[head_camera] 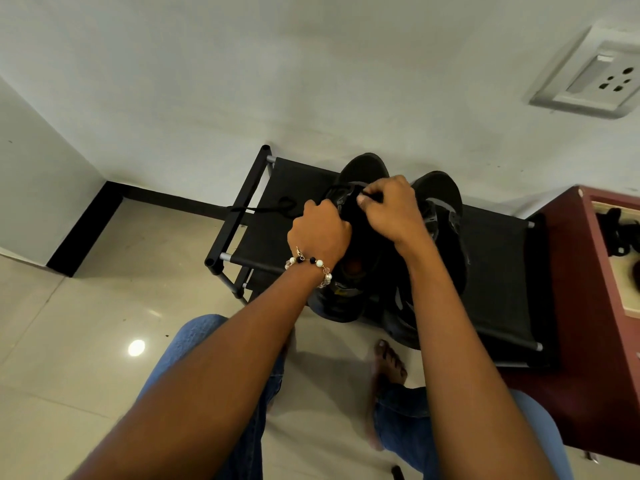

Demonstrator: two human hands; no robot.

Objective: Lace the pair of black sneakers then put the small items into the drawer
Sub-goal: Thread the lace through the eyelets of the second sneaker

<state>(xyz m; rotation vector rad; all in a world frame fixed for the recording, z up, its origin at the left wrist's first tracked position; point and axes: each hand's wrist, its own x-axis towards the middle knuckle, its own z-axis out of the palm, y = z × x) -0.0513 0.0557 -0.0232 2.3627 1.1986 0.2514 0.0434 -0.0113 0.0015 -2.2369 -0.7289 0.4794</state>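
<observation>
Two black sneakers stand side by side on a black fabric shoe rack [498,271], toes toward the wall. My left hand [318,233], with a beaded bracelet on its wrist, grips the left side of the left sneaker [360,168]. My right hand [391,209] pinches a black lace at that sneaker's eyelets. A loose length of black lace [277,206] trails left across the rack top. The right sneaker [440,192] sits partly behind my right forearm. At the right edge an open drawer [620,258] of a dark red cabinet holds dark small items [620,233].
The rack stands against a pale wall on a glossy tiled floor [104,323]. The dark red cabinet [568,393] adjoins the rack's right end. My jeans-clad legs and bare feet [388,368] are just in front of the rack. A wall socket [595,77] is at the upper right.
</observation>
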